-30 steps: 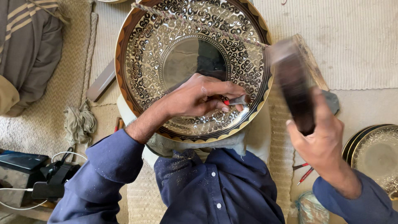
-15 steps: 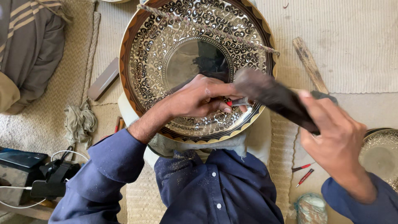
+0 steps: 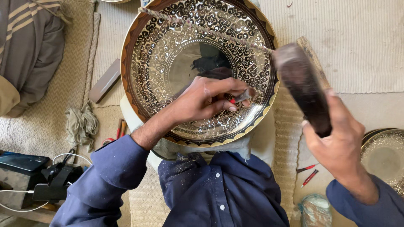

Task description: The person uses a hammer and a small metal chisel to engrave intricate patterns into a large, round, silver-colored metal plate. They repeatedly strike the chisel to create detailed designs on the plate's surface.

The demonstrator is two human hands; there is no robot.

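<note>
The left hand (image 3: 202,101) pinches a small metal punch (image 3: 244,96), tip down on the big engraved plate (image 3: 168,54) propped across the lap. The right hand (image 3: 336,143) grips a dark mallet (image 3: 301,86), fingers wrapped tight, raised just right of the plate's rim.

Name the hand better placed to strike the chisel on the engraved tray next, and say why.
Probably the right hand: it holds the dark mallet raised beside the engraved tray. The left hand is busy pinching the chisel against the tray's patterned band.
</note>
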